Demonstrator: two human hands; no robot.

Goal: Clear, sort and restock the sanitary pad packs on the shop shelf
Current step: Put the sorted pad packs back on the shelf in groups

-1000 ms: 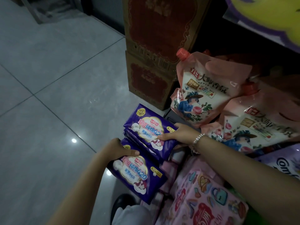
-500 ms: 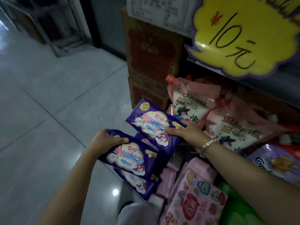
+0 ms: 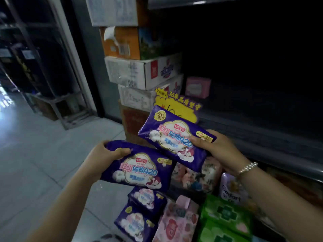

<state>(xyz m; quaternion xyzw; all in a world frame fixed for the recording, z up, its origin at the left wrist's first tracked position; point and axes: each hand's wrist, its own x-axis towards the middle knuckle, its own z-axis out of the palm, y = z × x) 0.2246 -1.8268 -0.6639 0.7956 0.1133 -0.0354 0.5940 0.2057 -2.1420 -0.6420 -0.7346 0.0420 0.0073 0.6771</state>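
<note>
Above grey tiled floor (image 3: 35, 163), dark shelf (image 3: 262, 137)

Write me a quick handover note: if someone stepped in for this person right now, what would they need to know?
Left hand grips one purple pad pack; right hand grips a second purple pack, both lifted in front of the dark shelf.
Two more purple packs lie below, beside pink packs and green packs.
One pink pack stands on the shelf.
Left: place both held packs, then the rest.
</note>
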